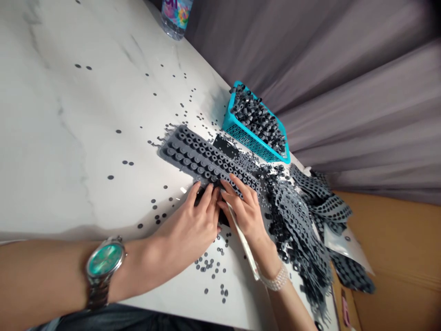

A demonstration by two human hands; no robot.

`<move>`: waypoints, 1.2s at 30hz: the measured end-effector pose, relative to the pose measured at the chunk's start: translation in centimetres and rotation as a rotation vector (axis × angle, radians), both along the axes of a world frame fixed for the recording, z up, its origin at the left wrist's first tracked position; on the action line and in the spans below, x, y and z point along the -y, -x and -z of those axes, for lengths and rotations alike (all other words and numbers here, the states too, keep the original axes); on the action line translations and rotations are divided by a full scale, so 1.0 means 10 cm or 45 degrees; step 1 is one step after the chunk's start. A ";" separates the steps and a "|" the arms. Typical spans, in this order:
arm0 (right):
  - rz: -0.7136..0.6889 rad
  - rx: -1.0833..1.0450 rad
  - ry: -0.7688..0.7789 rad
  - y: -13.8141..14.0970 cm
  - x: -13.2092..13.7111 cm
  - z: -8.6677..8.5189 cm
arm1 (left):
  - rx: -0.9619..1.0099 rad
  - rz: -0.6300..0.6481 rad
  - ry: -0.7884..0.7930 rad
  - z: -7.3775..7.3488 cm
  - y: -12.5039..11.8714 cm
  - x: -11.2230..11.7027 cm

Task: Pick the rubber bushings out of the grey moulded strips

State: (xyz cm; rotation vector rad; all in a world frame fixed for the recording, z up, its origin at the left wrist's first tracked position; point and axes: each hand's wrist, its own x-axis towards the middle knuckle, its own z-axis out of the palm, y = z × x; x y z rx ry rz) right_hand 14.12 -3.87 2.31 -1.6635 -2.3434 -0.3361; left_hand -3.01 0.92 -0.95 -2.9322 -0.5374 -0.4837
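Observation:
A dark grey moulded rubber sheet, with rows of round raised rings and caps, lies slantwise on the table. My left hand is closed at its near edge, fingertips on the border and thumb tucked below. Right beside it, my right hand grips a thin, flat white stick-like tool that runs back toward the wrist. Its tip is hidden among the fingers. The right fingertips touch the near rows of the sheet. Something black shows beneath both hands, too covered to make out.
A turquoise basket full of small dark rubber rings stands behind the sheet. Punched rubber sheets are heaped at right, near a cardboard box. Small black discs litter the white table. A water bottle stands at the back edge.

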 end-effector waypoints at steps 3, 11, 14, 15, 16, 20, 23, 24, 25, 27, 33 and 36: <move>-0.015 0.078 0.007 0.00 0.00 0.00 | -0.007 0.001 -0.001 -0.01 0.01 0.02; 0.072 0.114 -0.035 -0.01 -0.01 0.02 | 0.011 -0.001 -0.023 0.00 0.00 0.02; 0.224 0.066 -0.101 -0.09 0.02 -0.01 | -0.020 -0.007 0.004 0.00 0.00 0.03; 0.270 0.039 -0.116 -0.12 0.04 -0.02 | -0.023 -0.007 0.010 0.00 0.00 0.04; 0.303 0.010 -0.124 -0.13 0.05 -0.03 | -0.023 -0.007 0.014 0.00 0.00 0.04; 0.306 -0.071 -0.133 -0.11 0.06 -0.05 | -0.009 -0.014 0.016 0.01 -0.01 0.04; 0.170 -0.089 -0.091 -0.01 0.04 -0.03 | 0.008 -0.001 0.018 -0.01 -0.01 0.02; 0.121 -0.088 -0.076 0.02 0.03 -0.03 | 0.010 0.005 0.024 -0.01 -0.01 0.02; 0.085 -0.087 -0.068 0.04 0.03 -0.02 | 0.013 0.009 0.029 -0.02 -0.01 0.02; 0.058 -0.079 -0.060 0.07 0.04 0.00 | 0.019 0.009 0.037 -0.02 -0.01 0.03; 0.030 -0.053 -0.066 0.04 0.04 0.03 | 0.028 0.013 0.042 0.00 -0.02 0.04; 0.015 -0.003 -0.028 0.03 0.03 0.06 | 0.035 0.009 0.038 -0.01 -0.01 0.03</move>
